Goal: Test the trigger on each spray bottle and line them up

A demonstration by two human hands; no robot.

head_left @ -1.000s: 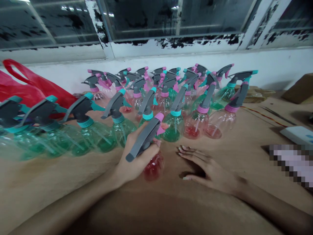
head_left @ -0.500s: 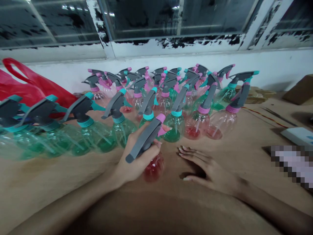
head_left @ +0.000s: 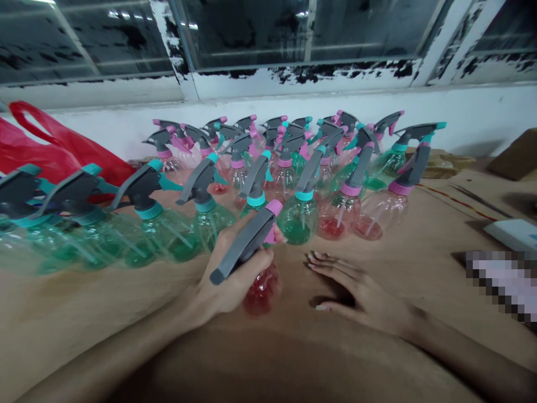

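Note:
My left hand (head_left: 235, 268) is wrapped round the neck of a pink spray bottle (head_left: 260, 291), whose grey trigger head with a pink nozzle points away from me. A finger lies at the pink trigger. The bottle's base appears to rest on the table (head_left: 319, 358); its neck is hidden in the hand. My right hand (head_left: 352, 285) lies palm down on the table to the right of the bottle, fingers spread, holding nothing. Just beyond the hands stand a green spray bottle (head_left: 298, 221) and a pink one (head_left: 335, 215).
A row of green spray bottles (head_left: 168, 235) stretches to the left. More pink and green bottles (head_left: 285, 179) crowd against the wall. A red plastic bag (head_left: 71, 145) lies at the far left. On the right are a cardboard box (head_left: 516, 154), a wire (head_left: 457, 196) and a white box (head_left: 512, 232).
A finger of my left hand has drawn the trigger back, and the held bottle's head has dipped slightly toward me. My right hand stays in place.

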